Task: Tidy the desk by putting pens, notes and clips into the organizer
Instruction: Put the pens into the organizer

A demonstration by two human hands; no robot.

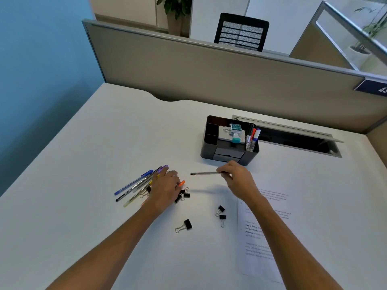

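Black organizer (228, 141) at 1 o'clock, markers standing inside. Bunch of pens (139, 186) lying flat at 9 o'clock. Black clips (221, 213) scattered at 6 o'clock, paper sheet (293, 231) flat at 4 o'clock.

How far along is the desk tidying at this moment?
Early stage. The organizer already holds markers and a note pad. In hand: the right hand pinches a slim pen above the desk, while the left hand rests on the pile of pens. Left: that pile, the binder clips scattered on the desk, and the printed sheet.
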